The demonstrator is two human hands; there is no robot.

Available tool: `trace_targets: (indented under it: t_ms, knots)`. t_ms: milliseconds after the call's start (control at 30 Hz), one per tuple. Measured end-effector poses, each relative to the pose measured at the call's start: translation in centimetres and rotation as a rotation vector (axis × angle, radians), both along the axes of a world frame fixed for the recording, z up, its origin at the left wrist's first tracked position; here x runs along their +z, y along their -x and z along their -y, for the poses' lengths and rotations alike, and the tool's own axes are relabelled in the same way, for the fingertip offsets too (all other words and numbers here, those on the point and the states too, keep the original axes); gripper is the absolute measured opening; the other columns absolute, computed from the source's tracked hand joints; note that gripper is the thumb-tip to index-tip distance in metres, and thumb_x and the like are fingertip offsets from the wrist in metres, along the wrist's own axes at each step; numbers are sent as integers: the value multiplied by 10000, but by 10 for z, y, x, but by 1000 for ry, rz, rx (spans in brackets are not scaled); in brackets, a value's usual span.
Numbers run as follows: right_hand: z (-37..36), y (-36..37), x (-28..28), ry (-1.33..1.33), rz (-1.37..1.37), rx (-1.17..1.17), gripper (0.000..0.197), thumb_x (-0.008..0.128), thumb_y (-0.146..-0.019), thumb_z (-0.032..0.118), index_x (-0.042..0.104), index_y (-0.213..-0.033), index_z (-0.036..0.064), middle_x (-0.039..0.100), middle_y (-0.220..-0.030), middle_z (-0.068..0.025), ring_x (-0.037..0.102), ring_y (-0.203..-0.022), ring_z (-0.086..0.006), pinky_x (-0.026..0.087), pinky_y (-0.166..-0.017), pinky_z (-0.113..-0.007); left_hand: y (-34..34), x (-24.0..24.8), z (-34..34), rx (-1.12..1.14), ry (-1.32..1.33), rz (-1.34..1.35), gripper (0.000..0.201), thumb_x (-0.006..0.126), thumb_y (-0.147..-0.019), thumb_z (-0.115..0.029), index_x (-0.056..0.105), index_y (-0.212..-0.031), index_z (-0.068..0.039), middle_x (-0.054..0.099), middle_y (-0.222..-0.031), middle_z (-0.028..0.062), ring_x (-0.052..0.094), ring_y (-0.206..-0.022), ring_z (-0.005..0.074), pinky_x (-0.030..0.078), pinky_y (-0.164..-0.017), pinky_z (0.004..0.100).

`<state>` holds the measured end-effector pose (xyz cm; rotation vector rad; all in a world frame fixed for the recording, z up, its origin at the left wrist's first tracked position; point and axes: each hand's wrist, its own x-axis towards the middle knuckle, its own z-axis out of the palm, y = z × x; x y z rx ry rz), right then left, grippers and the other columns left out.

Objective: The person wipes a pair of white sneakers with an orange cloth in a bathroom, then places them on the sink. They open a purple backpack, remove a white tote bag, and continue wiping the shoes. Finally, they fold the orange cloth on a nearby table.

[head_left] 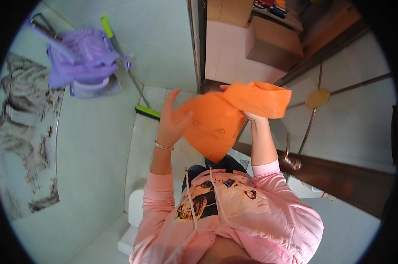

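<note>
An orange soft sheet [216,127] with small dark printed marks hangs in front of my body. It looks like a cloth or a thin bag; I cannot tell which. Its upper right part is folded over into a wide band. My right hand [253,116] holds it from beneath, mostly hidden by the folds, with fingertips showing at the top edge. At the sheet's left edge, my left hand [176,121] has its fingers apart, slightly blurred. Whether that hand touches the sheet is unclear. A bracelet [164,145] circles my left wrist.
A green-headed broom [148,111] leans in the tiled corner beside purple bags [82,57] hung on the wall. To my right stands a door with a metal handle [291,163]. A white toilet [135,211] is behind my left arm. Beyond the doorway sits a brown box [274,44].
</note>
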<state>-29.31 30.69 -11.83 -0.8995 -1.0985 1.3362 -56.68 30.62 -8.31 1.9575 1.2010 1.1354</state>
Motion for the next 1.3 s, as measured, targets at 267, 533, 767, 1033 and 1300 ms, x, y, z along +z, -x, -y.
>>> trace_targets:
  t_ms: [267, 533, 767, 1033, 1300]
  knots:
    - [-70, -14, 60, 20, -159, 18, 328, 580, -915, 138, 557, -1178, -57, 564, -1263, -195, 576, -1095, -220, 465, -926, -325, -49, 23, -122, -324, 282, 58, 242, 633, -799, -53, 596, -1031, 8, 622, -940, 110, 602, -868, 200, 471, -785, 295]
    - [-134, -61, 43, -85, 516, -293, 853, 840, -677, 253, 423, -1381, 12, 436, -1405, -144, 441, -1267, -229, 362, -1033, -362, -121, 9, -210, -279, 116, 92, 109, 592, -854, -85, 565, -867, 21, 550, -781, 169, 554, -702, 343, 452, -638, 354]
    - [-140, -96, 45, -28, 46, -732, 927, 707, -824, 408, 182, -1480, 18, 307, -1489, -124, 353, -1350, -239, 313, -1086, -400, -179, 10, -261, -506, -110, -119, 170, 599, -880, -147, 569, -861, 19, 549, -776, 169, 548, -678, 351, 448, -606, 378]
    - [-210, -174, 75, -65, -168, -885, 270, 507, -970, 178, 588, -1150, -6, 647, -1110, -109, 607, -1048, -189, 482, -910, -327, -262, -18, -306, -1030, 452, 38, 301, 628, -903, -167, 581, -1128, 26, 603, -951, 74, 570, -837, 137, 477, -778, 277]
    - [-290, -324, 103, -192, -358, -636, 288, 462, -941, 70, 536, -1196, -44, 612, -1149, -183, 589, -1097, -276, 476, -950, -408, -354, -103, -392, -437, 117, -300, 736, 783, -729, -292, 438, -1320, -21, 443, -1208, 181, 475, -1074, 302, 435, -900, 380]
